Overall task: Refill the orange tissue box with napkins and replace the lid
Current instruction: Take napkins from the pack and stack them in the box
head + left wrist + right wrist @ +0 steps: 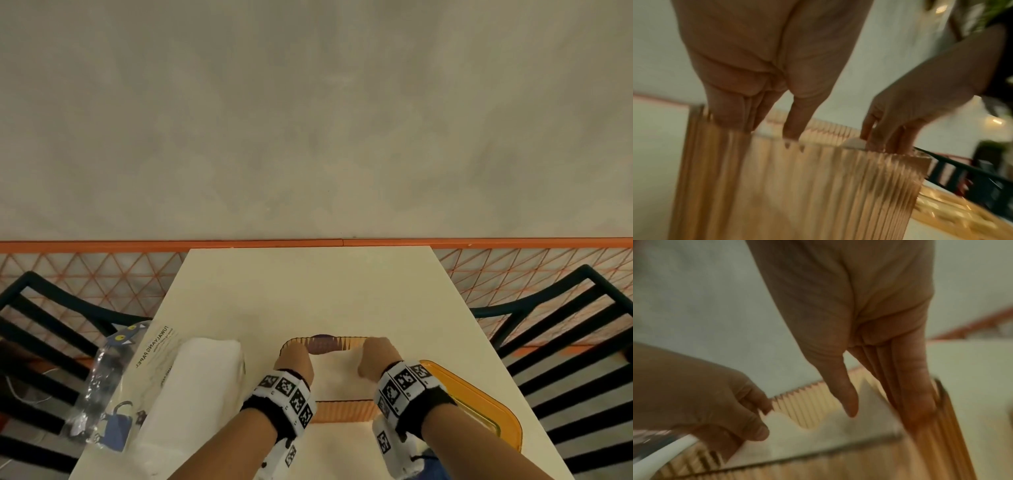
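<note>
The orange ribbed tissue box (342,411) stands open-topped on the table's near middle, with a stack of white napkins (337,377) inside it. My left hand (294,359) reaches into the box's left end and pinches the stack's left edge (818,439) between thumb and fingers. My right hand (376,353) is at the right end. Its straight fingers (916,402) slide down inside the right wall, thumb on the napkins' near face. The orange lid (479,404) lies flat on the table just right of the box. Both wrist views are motion-blurred.
A white napkin bundle (191,394) in an opened printed plastic pack (113,387) lies left of the box, near the table's left edge. Dark slatted chairs (565,342) flank the cream table (308,291). An orange-trimmed wall lies beyond.
</note>
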`<state>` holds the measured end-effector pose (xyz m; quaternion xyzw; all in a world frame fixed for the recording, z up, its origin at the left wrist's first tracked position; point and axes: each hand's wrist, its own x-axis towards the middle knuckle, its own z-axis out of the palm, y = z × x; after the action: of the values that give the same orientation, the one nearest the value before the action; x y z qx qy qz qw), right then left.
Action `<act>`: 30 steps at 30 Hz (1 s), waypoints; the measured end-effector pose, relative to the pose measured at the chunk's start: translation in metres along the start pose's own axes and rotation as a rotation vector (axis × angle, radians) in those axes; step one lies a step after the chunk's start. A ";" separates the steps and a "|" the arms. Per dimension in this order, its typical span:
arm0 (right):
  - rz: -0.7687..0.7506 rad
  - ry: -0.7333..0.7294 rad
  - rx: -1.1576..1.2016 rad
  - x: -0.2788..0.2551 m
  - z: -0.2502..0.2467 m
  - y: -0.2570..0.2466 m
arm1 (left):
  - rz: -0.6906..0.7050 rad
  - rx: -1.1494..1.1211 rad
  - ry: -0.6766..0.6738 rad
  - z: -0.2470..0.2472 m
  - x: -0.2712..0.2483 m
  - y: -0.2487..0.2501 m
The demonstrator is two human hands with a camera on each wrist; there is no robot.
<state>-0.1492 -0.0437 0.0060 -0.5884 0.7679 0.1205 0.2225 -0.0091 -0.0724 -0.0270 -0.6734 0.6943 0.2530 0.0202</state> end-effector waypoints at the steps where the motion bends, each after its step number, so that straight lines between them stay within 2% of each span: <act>1: -0.012 0.080 -0.009 -0.004 -0.004 0.000 | 0.043 0.018 0.010 -0.001 -0.003 0.001; 3: -0.051 0.198 -0.045 -0.009 -0.008 0.000 | 0.129 0.112 0.069 -0.003 -0.006 0.001; 4: -0.089 0.200 -0.073 -0.008 -0.007 -0.002 | 0.183 0.143 0.067 -0.004 -0.006 0.002; 7: -0.169 0.042 -0.211 0.000 0.004 -0.010 | 0.211 0.160 -0.099 0.002 0.003 0.004; 10: -0.139 -0.117 -0.356 0.016 0.017 -0.012 | 0.144 0.214 -0.326 0.010 0.019 0.002; 13: -0.104 -0.163 -0.354 0.027 0.026 -0.010 | 0.079 0.283 -0.426 0.021 0.029 -0.004; 21: -0.152 -0.007 -0.393 0.033 0.033 -0.010 | 0.120 0.283 -0.299 0.025 0.032 -0.007; 26: -0.159 -0.058 -0.360 0.030 0.029 -0.007 | 0.129 0.269 -0.297 0.018 0.024 -0.006; 28: -0.149 -0.041 -0.296 0.029 0.024 -0.005 | 0.192 0.160 -0.179 0.009 0.017 -0.006; 30: -0.169 0.074 -0.201 0.024 0.018 -0.003 | 0.271 0.043 0.029 -0.006 0.006 -0.012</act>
<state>-0.1482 -0.0567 -0.0205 -0.6745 0.7073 0.1558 0.1434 0.0034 -0.0798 -0.0274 -0.5766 0.7843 0.2286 -0.0097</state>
